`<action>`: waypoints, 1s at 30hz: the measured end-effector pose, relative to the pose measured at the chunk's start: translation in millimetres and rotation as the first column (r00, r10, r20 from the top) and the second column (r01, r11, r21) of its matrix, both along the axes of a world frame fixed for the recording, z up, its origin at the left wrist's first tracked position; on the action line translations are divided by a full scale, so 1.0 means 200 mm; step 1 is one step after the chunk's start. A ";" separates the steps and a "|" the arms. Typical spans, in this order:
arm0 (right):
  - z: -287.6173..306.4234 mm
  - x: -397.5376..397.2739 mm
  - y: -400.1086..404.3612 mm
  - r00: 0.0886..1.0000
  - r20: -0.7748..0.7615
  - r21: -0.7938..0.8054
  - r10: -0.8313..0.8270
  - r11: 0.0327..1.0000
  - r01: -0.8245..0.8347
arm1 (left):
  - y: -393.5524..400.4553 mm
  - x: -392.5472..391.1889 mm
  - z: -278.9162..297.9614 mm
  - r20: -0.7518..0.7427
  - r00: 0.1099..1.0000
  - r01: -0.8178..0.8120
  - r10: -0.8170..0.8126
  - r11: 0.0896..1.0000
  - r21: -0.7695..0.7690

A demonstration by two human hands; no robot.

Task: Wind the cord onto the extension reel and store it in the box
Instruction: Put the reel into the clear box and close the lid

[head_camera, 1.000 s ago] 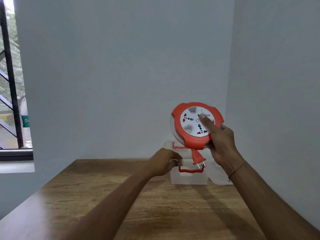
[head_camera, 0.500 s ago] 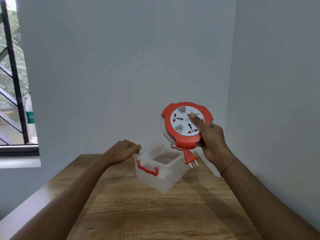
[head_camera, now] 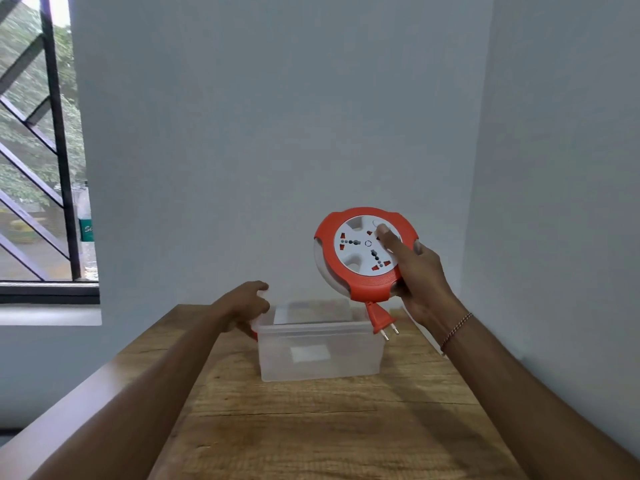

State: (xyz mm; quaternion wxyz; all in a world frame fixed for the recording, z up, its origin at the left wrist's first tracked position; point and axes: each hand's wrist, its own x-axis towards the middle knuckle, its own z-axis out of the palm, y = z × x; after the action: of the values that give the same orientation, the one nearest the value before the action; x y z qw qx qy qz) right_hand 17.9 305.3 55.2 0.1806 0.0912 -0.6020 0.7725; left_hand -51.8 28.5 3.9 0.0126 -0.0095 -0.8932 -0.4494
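Note:
My right hand (head_camera: 420,278) holds the round orange and white extension reel (head_camera: 363,252) up in the air, thumb on its socket face. The cord is wound in, and only the orange plug (head_camera: 381,318) hangs below the reel, over the right end of the box. The clear plastic box (head_camera: 320,351) stands open on the wooden table (head_camera: 311,427), long side toward me. My left hand (head_camera: 247,306) rests on the box's left end, covering most of an orange handle there.
Grey walls stand close behind and to the right of the table. A barred window (head_camera: 41,168) is at the left. The table's left edge runs diagonally under my left forearm.
My left hand has drawn the box nearer and turned it from a slanted position to square with me. The reel has tipped a little and hangs above the box's right end.

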 end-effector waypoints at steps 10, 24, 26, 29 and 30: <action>0.10 -0.16 -0.03 0.993 0.029 0.306 0.112 0.945 -0.116 | 0.09 -0.07 -0.07 -0.142 0.989 0.023 -0.034 0.997 -0.079; -0.16 -0.29 -0.05 0.958 0.272 0.513 0.092 0.828 -0.225 | 0.11 -0.04 -0.11 -0.112 0.990 -0.064 0.090 0.974 0.217; -0.17 -0.29 -0.05 0.948 0.297 0.540 0.114 0.799 -0.265 | 0.13 -0.04 -0.11 -0.101 0.988 -0.094 0.117 0.972 0.216; -0.18 -0.30 -0.05 0.926 0.337 0.563 0.171 0.751 -0.344 | 0.15 -0.04 -0.10 -0.090 0.986 -0.121 0.142 0.971 0.205; -0.18 -0.30 -0.05 0.920 0.348 0.574 0.182 0.734 -0.362 | 0.15 -0.04 -0.10 -0.089 0.985 -0.129 0.149 0.971 0.200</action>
State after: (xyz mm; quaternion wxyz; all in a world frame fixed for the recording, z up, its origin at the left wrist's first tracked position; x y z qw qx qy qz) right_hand -42.7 295.8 18.3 -0.0594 0.1286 -0.8230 0.5501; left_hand -59.5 58.1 -16.6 0.0911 0.0311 -0.8419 -0.5310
